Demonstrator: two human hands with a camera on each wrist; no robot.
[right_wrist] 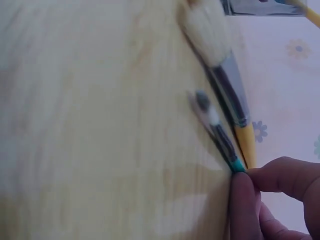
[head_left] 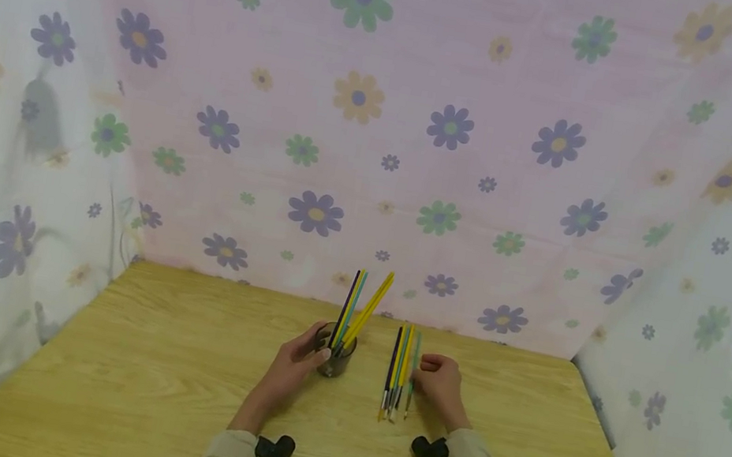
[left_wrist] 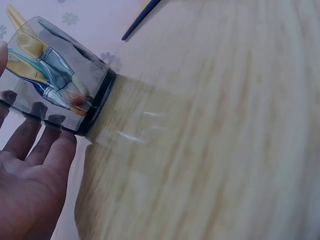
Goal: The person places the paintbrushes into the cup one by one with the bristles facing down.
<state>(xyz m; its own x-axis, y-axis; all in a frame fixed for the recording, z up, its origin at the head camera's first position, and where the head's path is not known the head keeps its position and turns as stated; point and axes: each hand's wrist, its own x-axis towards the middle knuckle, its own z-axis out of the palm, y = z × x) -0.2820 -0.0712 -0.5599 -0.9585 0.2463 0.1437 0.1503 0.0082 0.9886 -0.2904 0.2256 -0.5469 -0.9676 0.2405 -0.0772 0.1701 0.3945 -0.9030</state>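
In the head view my left hand (head_left: 288,372) curls round a clear grey cup (head_left: 334,370), thumb on the near side. Several paintbrushes (head_left: 371,309) with yellow, teal and dark handles lean in it, bristles down, as the left wrist view shows through the cup wall (left_wrist: 102,97). My right hand (head_left: 443,386) pinches a thin green paintbrush (head_left: 417,348) between thumb and finger, low over the table. The right wrist view shows its small dark tip (right_wrist: 202,100) and a wide pale-bristled brush (right_wrist: 232,90) lying alongside.
Left of the green brush, several paintbrushes (head_left: 395,369) lie side by side, bristles toward me. The wooden table (head_left: 172,365) ends against a flowered pink cloth (head_left: 386,192), with white flowered cloths at both sides. Black wrist cameras (head_left: 276,449) sit by both sleeves.
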